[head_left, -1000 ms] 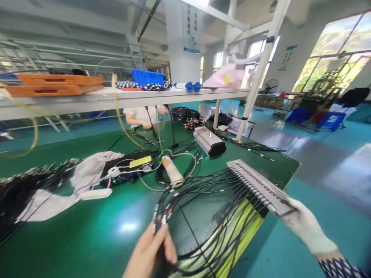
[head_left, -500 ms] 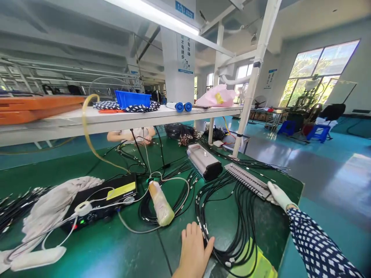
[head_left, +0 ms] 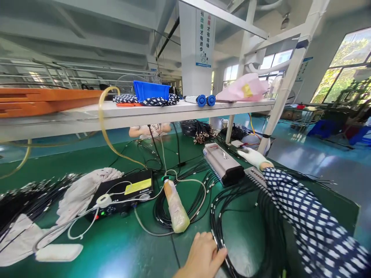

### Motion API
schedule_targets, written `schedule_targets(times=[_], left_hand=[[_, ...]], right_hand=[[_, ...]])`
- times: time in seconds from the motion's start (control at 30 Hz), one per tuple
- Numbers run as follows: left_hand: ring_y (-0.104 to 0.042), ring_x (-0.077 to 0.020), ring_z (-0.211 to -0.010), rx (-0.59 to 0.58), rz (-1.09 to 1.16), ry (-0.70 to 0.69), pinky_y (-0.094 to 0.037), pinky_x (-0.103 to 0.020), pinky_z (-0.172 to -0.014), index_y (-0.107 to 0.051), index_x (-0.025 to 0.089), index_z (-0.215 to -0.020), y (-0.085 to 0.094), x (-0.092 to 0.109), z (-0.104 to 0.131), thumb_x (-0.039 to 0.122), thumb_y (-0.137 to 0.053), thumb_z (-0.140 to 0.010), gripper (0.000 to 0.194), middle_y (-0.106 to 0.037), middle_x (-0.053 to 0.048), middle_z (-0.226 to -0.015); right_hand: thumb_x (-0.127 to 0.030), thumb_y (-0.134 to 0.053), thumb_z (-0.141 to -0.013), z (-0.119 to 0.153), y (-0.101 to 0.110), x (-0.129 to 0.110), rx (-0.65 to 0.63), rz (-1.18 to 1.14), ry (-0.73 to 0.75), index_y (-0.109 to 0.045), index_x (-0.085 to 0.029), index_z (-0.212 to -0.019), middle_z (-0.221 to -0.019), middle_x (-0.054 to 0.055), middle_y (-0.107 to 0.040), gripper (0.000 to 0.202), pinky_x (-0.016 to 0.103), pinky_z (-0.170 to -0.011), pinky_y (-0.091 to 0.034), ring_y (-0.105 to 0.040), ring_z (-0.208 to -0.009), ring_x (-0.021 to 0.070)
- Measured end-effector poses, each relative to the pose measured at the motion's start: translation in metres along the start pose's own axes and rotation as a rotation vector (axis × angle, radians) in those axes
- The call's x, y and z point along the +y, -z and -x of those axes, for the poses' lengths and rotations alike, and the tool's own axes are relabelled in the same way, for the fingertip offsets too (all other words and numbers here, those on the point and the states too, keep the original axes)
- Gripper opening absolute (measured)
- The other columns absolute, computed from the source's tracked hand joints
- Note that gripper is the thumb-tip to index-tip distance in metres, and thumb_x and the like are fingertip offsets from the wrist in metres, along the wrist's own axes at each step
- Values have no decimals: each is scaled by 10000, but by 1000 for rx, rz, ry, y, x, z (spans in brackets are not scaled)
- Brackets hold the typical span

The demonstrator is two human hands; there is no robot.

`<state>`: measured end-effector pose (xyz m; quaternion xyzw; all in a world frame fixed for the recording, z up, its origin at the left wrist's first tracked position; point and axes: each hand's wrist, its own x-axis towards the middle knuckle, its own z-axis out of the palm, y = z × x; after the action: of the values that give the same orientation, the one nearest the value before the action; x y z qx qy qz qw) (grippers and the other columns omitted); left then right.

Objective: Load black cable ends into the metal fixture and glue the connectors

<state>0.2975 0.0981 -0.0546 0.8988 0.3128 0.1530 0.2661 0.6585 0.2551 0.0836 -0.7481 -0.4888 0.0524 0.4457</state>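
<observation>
Cables [head_left: 213, 218], black and with small white tags, lie in a loose loop at the near part of the green desk [head_left: 136, 251]. The bare left hand [head_left: 204, 253] touches their left side; its fingers lie side by side, and its thumb is spread away from them. Farther, and to the right of this hand, is the slotted grey strip [head_left: 255, 175], partly covered by the checked right sleeve [head_left: 313, 216]. Its long axis goes slantwise, from far left to near right. Of the two hands, the gloved right hand [head_left: 252, 156] is clearly nearer to it, being just beyond its far end. The fingers of this hand are stretched toward the left; I cannot tell if they pinch something underneath. Left of the strip, close beside it, stands the grey case [head_left: 222, 162] with black end. Still farther, another person's forearms [head_left: 150, 130] appear below the white shelf [head_left: 174, 110].
</observation>
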Motion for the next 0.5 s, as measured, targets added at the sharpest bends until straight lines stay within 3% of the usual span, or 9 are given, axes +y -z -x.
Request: schedule_targets(times=[0.07,0.17,0.27,0.37,0.5], left_hand=[[-542,-257,-896,21,-64,-21,-337,-401,-801,-628,204,-857,-5,-11,-2,571,-442,-920,416,-629,-83,-957],[-534,-269,-912,55,-107,-15,-319,-413,-818,-630,204,-873,-16,-21,-3,622,-558,-841,425,-629,-83,-966],[-530,-246,-901,44,-71,-31,-312,-399,-816,-623,206,-881,-14,-19,-3,589,-544,-871,391,-625,-70,-968],[-523,-237,-905,39,-32,-46,-309,-394,-834,-622,209,-906,1,-8,0,546,-517,-911,353,-625,-62,-992],[-515,-233,-923,24,9,-18,-306,-383,-852,-619,204,-885,20,6,4,516,-477,-963,352,-619,-51,-991]], right_hand=[[-372,-602,-968,-22,-37,-23,-30,-42,-6,-599,-179,-1220,-1252,93,-610,317,449,-915,-545,-629,-1065,231],[-366,-605,-968,-32,-83,-42,-39,-95,-37,-605,-178,-1208,-1242,92,-614,305,447,-912,-546,-630,-1060,228],[-359,-598,-972,-31,-95,-45,1,-144,-62,-610,-184,-1198,-1238,91,-616,286,439,-909,-547,-630,-1051,222],[-354,-600,-971,-35,-66,-40,79,-191,-32,-595,-178,-1222,-1245,93,-611,306,447,-911,-548,-630,-1062,229],[-344,-601,-973,-37,13,-22,148,-194,13,-592,-168,-1228,-1231,92,-622,310,437,-898,-558,-640,-1053,225]])
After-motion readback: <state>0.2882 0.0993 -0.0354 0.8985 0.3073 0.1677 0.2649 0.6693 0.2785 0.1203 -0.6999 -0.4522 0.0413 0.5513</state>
